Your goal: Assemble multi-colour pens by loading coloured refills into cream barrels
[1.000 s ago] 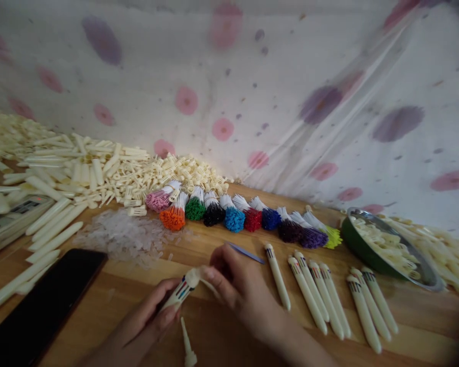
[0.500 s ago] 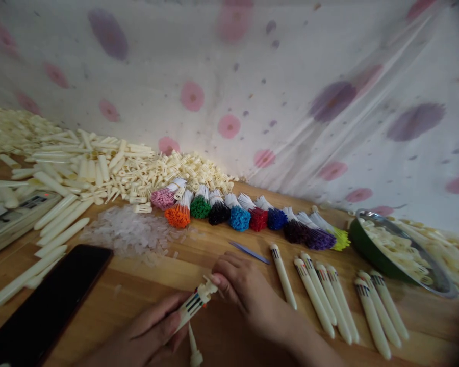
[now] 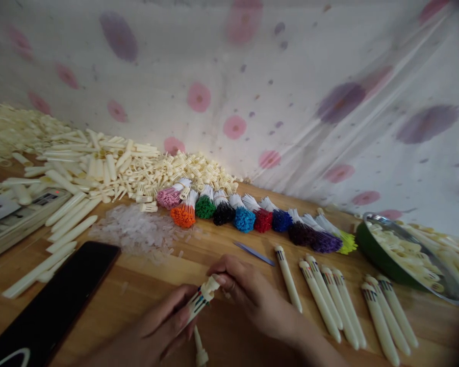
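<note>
My left hand (image 3: 158, 331) grips a cream multicolour pen body (image 3: 202, 298) that points up and to the right, with coloured sliders showing near its top. My right hand (image 3: 248, 295) pinches the pen's top end with fingertips closed on its cap. A loose cream pen tip (image 3: 199, 349) lies on the wooden table (image 3: 145, 285) just below the pen. Several finished pens (image 3: 329, 300) lie in a row to the right of my right hand.
Bundles of coloured refills (image 3: 248, 218) line the back, before a spotted cloth. Cream parts are heaped at left (image 3: 110, 168), with clear bits (image 3: 137, 232) in front. A black phone (image 3: 49, 306) lies at lower left, a green bowl (image 3: 401, 255) of parts at right, a blue tool (image 3: 254, 253) mid-table.
The view has drifted slightly, so everything sits a little further right. My right fingers have moved onto the pen's top end; my left hand keeps holding the pen.
</note>
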{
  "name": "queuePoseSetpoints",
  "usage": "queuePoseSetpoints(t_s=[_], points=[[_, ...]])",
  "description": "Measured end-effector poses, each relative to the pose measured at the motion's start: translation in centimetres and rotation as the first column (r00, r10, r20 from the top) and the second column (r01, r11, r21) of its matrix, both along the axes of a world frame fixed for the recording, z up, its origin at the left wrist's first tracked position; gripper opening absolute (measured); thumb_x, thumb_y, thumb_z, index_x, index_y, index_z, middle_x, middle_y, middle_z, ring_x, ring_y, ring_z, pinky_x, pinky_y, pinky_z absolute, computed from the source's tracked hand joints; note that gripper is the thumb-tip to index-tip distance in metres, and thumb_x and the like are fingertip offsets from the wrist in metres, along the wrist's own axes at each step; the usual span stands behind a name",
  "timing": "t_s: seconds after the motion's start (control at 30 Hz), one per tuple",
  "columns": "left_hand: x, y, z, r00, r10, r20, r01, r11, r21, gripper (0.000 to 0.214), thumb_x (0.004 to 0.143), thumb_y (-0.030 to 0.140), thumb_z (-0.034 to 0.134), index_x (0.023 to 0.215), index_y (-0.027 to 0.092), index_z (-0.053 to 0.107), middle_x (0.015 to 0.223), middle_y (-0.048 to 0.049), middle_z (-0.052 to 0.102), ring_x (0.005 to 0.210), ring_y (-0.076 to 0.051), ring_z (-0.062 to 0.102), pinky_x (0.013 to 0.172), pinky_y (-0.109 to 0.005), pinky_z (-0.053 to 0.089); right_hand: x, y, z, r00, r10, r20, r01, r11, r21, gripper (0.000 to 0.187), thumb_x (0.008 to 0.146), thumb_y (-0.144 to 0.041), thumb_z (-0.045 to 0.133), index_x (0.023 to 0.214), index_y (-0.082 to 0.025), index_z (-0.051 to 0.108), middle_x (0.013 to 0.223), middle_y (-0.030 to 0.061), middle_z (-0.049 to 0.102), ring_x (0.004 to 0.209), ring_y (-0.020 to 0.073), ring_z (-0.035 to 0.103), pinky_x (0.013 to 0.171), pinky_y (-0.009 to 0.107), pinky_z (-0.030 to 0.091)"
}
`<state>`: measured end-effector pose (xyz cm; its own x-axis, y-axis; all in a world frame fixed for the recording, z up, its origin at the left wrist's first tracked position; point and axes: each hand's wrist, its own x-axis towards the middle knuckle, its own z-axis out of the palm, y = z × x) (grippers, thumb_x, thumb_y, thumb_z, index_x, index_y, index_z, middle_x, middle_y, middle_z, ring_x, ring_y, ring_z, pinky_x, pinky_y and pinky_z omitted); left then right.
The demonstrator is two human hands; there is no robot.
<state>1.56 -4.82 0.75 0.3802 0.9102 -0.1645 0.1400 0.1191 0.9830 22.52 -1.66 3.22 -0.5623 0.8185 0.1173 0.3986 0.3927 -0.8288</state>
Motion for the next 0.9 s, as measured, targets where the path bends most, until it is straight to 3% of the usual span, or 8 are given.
queuePoseSetpoints(t_s=[0.1,0.23,0.43,0.57,0.77,0.9], points=[[0.0,0.1,-0.2,0.987,-0.117,0.115,0.136,0.974,-0.181,0.045,0.082,0.059,0.048,0.121,0.036,0.055,0.126,0.0027,0.061,0.114,-0.02,0.057,0.093,-0.034,0.048,-0.2,-0.1,-0.3,0.995,-0.039,-0.091,0.026,0.99,-0.138,0.017,0.096,-0.027,0.039,0.092,-0.018,0.052,0.079,-0.0008,0.051,0.071,0.0102,0.047,0.065,0.021,0.04],[-0.2,0.1,-0.5,0.983,-0.148,0.107,0.168,0.961,-0.221,0.052,0.083,0.058,0.047,0.128,0.033,0.048,0.134,0.0008,0.054,0.121,-0.021,0.049,0.099,-0.033,0.041,-0.3,-0.2,-0.6,0.989,-0.043,-0.144,0.018,0.986,-0.168,0.016,0.095,-0.027,0.041,0.09,-0.018,0.053,0.076,-0.0016,0.049,0.067,0.0097,0.045,0.063,0.022,0.039],[-0.2,0.0,-0.8,0.989,-0.149,-0.022,0.146,0.985,-0.087,0.041,0.088,0.05,0.045,0.127,0.038,0.048,0.129,0.0034,0.057,0.112,-0.021,0.055,0.093,-0.031,0.044,-0.1,-0.1,0.1,0.987,0.026,-0.16,-0.033,0.999,-0.038,0.015,0.095,-0.018,0.04,0.091,-0.017,0.055,0.084,0.0013,0.051,0.077,0.0109,0.048,0.07,0.023,0.04],[-0.1,0.0,-1.3,0.989,-0.132,-0.067,0.13,0.991,-0.032,0.038,0.09,0.046,0.042,0.127,0.037,0.047,0.129,0.0027,0.058,0.11,-0.021,0.056,0.091,-0.031,0.044,0.1,0.0,0.2,0.984,0.028,-0.176,-0.032,0.999,-0.022,0.016,0.094,-0.017,0.041,0.09,-0.016,0.057,0.084,0.0019,0.052,0.078,0.0113,0.049,0.07,0.023,0.04],[-0.4,0.1,-2.0,0.99,-0.102,-0.096,0.107,0.993,0.05,0.037,0.09,0.039,0.044,0.127,0.039,0.046,0.127,0.0044,0.06,0.109,-0.02,0.057,0.091,-0.03,0.044,-0.9,-0.2,-0.8,0.972,-0.189,-0.138,0.167,0.973,-0.16,0.014,0.09,-0.027,0.048,0.081,-0.017,0.054,0.067,-0.0024,0.051,0.06,0.01,0.045,0.055,0.021,0.036],[-0.5,0.2,-2.0,0.987,-0.1,-0.125,0.112,0.99,0.092,0.037,0.091,0.036,0.045,0.127,0.04,0.045,0.128,0.0056,0.059,0.107,-0.019,0.058,0.09,-0.027,0.045,-1.3,-0.4,-0.6,0.971,-0.237,-0.043,0.231,0.967,-0.108,0.018,0.088,-0.027,0.051,0.073,-0.017,0.052,0.064,-0.0024,0.052,0.058,0.0098,0.044,0.052,0.02,0.033]])
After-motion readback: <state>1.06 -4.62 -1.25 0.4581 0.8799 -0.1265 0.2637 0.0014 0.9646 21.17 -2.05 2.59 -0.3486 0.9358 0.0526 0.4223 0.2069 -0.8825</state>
